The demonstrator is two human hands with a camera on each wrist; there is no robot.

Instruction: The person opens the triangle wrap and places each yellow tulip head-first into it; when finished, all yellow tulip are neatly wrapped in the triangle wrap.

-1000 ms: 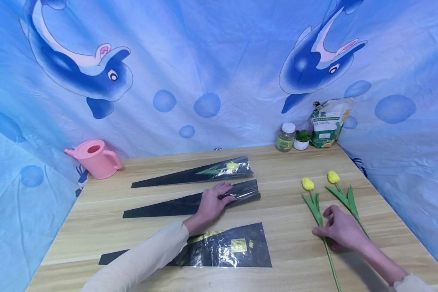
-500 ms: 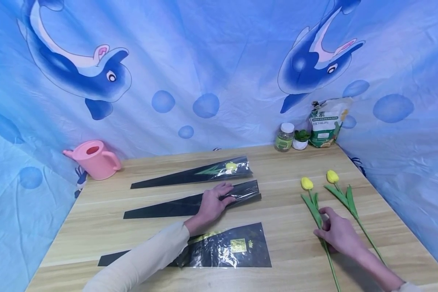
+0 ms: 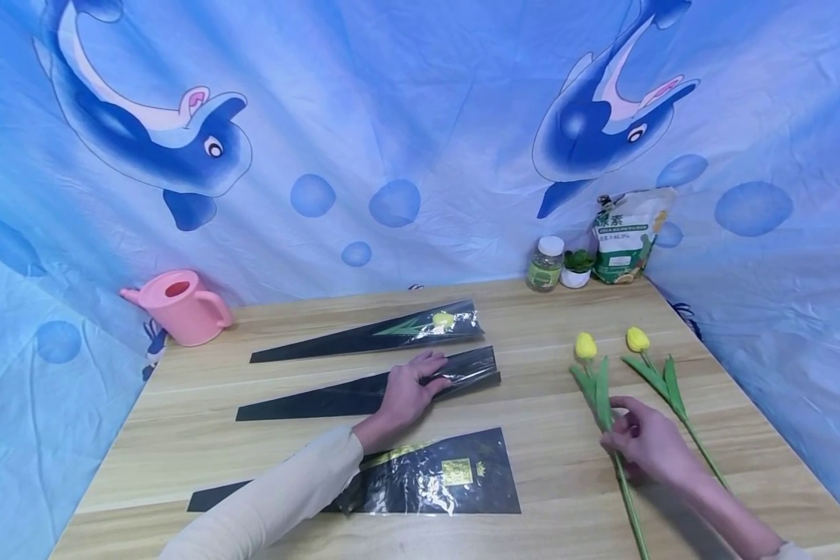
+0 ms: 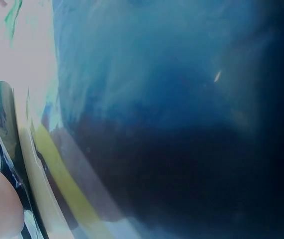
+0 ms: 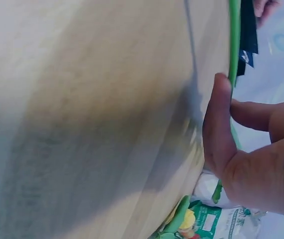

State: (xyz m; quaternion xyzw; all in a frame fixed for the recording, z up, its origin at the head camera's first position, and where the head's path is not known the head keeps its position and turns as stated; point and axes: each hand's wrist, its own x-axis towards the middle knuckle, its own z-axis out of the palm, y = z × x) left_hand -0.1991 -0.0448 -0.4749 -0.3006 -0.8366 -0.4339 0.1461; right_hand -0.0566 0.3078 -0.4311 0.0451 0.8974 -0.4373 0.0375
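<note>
My left hand [image 3: 407,389] is at the middle black flower sleeve [image 3: 308,397], thumb and fingers pinching its film near the wide right end. In the left wrist view, the thumb [image 4: 0,201] lies against layered film edges. On the right, my right hand [image 3: 647,445] pinches the green stem of a yellow artificial tulip [image 3: 586,345] just below its leaves. The right wrist view shows thumb and finger meeting at that stem [image 5: 234,40], with the stem's shadow on the table. A second yellow tulip [image 3: 638,339] lies to its right.
Behind, another black sleeve [image 3: 343,340] contains a yellow tulip. A flat black sleeve [image 3: 490,482] with gold print lies in front. A pink watering can [image 3: 192,319] stands back left. A jar [image 3: 545,268], potted plant [image 3: 577,268] and green-white bag [image 3: 623,241] stand back right.
My right hand has closed on the tulip stem and turned the flower slightly; its head and leaves have shifted a little left. The left hand has stayed in place.
</note>
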